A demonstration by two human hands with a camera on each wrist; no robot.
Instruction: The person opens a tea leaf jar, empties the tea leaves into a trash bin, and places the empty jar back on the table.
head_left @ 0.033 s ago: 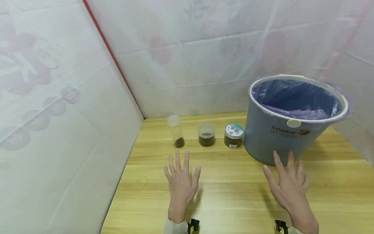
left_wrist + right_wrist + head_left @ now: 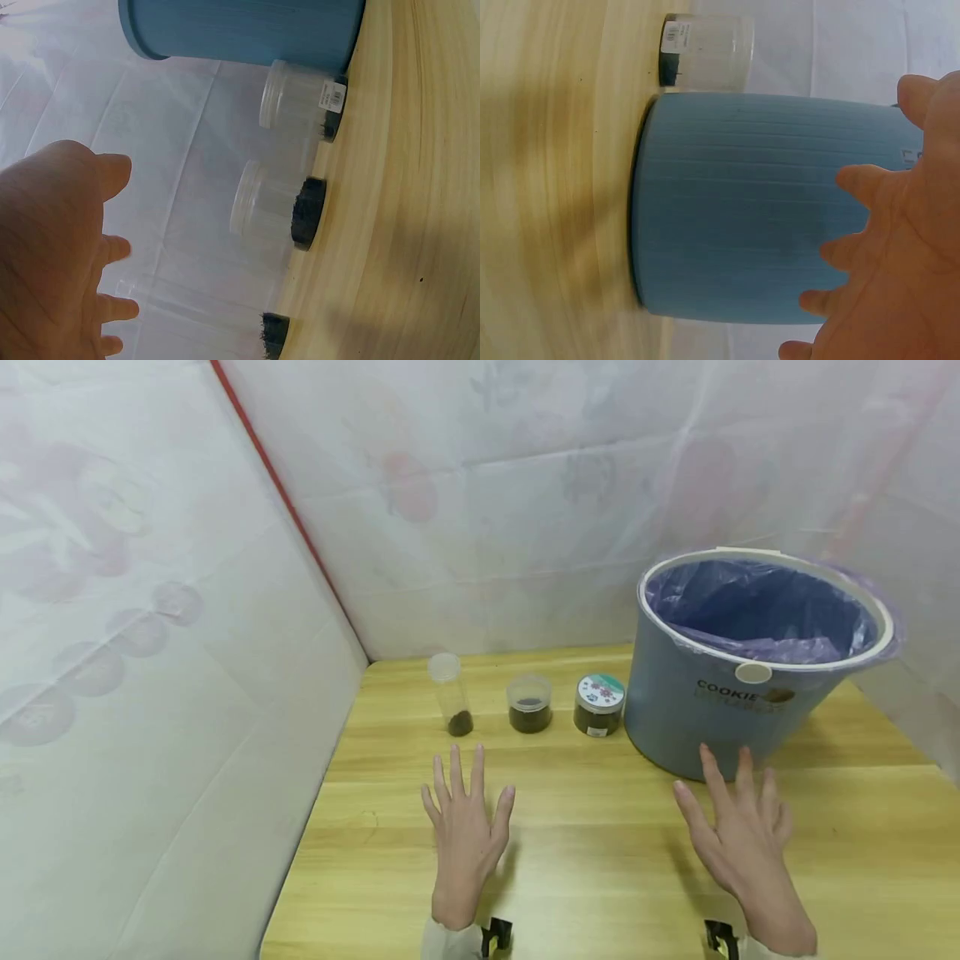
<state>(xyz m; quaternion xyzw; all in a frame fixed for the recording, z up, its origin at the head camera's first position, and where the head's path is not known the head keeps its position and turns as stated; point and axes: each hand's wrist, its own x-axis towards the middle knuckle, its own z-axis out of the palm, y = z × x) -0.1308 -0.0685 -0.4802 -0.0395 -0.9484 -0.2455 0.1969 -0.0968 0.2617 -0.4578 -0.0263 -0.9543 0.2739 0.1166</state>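
My left hand point(image 2: 463, 839) hovers over the table with its fingers spread and holds nothing. Just beyond its fingertips stands a tall clear tube point(image 2: 451, 693) with dark granules at the bottom. To the right of the tube is a short clear jar point(image 2: 529, 706) partly filled with dark material. Beside that stands a similar jar with a printed lid point(image 2: 600, 703) and a small label low on its side. My right hand point(image 2: 738, 847), also spread and holding nothing, is in front of a blue bucket point(image 2: 690, 727); its fingertips overlap the bucket's lower wall in the head view.
A purple plastic bag point(image 2: 787, 649) lines the bucket under its cream rim point(image 2: 825, 667). The wooden table point(image 2: 585, 877) meets white printed sheeting point(image 2: 487, 568) at the back and left. A red strip point(image 2: 277, 485) runs down the corner.
The head view has shifted very slightly. Both hands and the containers otherwise stay as they were.
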